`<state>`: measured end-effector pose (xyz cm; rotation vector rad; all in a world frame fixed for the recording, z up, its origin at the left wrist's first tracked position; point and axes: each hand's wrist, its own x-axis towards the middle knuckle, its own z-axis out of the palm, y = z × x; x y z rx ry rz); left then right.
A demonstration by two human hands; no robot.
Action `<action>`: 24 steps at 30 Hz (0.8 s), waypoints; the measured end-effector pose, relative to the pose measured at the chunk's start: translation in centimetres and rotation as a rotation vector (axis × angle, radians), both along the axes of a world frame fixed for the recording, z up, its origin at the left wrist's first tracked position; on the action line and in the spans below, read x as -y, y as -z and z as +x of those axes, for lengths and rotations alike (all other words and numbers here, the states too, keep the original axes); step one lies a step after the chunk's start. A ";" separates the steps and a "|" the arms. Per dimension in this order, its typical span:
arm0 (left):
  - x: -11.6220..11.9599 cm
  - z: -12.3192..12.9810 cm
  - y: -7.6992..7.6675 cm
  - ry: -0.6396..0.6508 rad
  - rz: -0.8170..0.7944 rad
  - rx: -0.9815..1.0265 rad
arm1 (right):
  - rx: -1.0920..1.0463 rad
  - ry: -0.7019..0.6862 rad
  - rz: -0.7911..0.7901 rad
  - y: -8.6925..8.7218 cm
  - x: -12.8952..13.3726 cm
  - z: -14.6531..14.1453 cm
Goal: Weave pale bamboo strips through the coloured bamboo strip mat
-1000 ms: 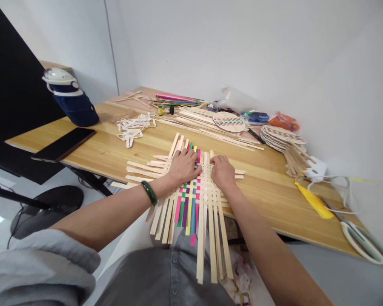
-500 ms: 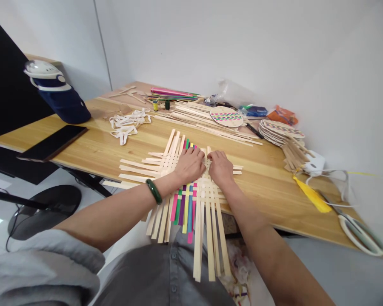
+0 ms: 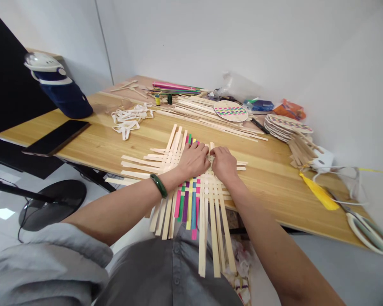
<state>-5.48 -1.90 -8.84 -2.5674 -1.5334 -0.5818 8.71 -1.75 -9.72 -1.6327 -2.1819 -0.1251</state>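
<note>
A half-woven mat of pale flat bamboo strips [image 3: 214, 188] lies at the table's front edge, with long loose ends hanging toward my lap. Pink, green, purple, yellow and blue strips [image 3: 187, 206] run through its middle. My left hand [image 3: 193, 161], a green bangle on its wrist, rests on the weave with its fingers curled down onto the strips near the far side. Close beside it, my right hand [image 3: 224, 165] is closed, thumb and fingers pinching at a pale strip. The fingertips of both hands are partly hidden.
Behind the mat lie loose strips [image 3: 194, 111], a round woven fan piece [image 3: 230, 111] and white ribbon [image 3: 130, 118]. A phone [image 3: 55, 138] and a blue bottle [image 3: 62, 91] stand left. On the right are stacked fan pieces [image 3: 285, 126], a yellow tassel [image 3: 321, 193] and scissors [image 3: 368, 233].
The view has shifted slightly, so most things appear a little further right. Both hands stay on the same part of the weave, fingers still curled, with only small movement.
</note>
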 end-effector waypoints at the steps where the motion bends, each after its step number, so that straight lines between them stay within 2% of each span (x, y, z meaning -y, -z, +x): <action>1: 0.0 0.0 0.0 0.002 -0.001 0.001 | 0.000 -0.001 -0.001 0.0 0.0 0.0; 14: 0.0 0.1 0.1 0.026 0.011 0.028 | -0.010 -0.023 0.011 0.1 0.0 0.0; 18: 0.3 -0.1 -0.4 0.007 -0.016 0.012 | -0.014 -0.037 0.026 0.1 0.1 0.1; 22: 1.2 -2.3 -1.2 0.042 -0.057 0.065 | -0.032 -0.052 0.033 0.3 0.1 0.3; 24: 1.7 -4.2 -1.3 0.002 -0.031 0.085 | -0.046 -0.052 0.030 0.4 0.0 0.4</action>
